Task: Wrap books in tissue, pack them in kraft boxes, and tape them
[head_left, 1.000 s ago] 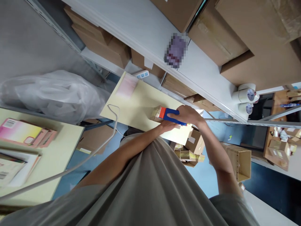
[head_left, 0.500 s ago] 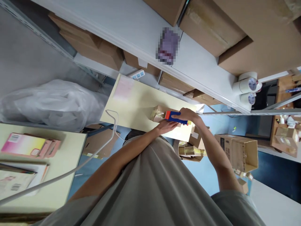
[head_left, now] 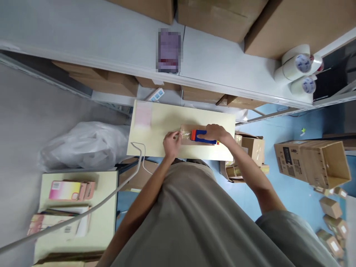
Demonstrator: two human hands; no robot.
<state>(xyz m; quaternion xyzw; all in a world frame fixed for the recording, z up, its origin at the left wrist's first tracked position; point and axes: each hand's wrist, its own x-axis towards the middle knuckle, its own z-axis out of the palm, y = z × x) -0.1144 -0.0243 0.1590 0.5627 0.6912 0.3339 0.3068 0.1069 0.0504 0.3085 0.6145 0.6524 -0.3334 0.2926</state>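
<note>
A small cardboard box (head_left: 187, 132) lies on the pale yellow table (head_left: 155, 128). My right hand (head_left: 215, 132) is closed round a blue and orange tape dispenser (head_left: 202, 136) that rests on top of the box. My left hand (head_left: 171, 142) is at the box's left end, fingers pinched on its edge where clear tape shows.
A grey shelf (head_left: 111, 48) above holds large cardboard boxes (head_left: 222, 18) and rolls of tape (head_left: 299, 68). A white plastic bag (head_left: 83, 146) lies left of the table. An open carton (head_left: 314, 163) and small boxes stand on the blue floor at the right. A second table (head_left: 75, 207) bears pink packets.
The view has swung so the table now lies level. My left hand has moved from under the dispenser to the box's left end. My right hand stays on the dispenser.
</note>
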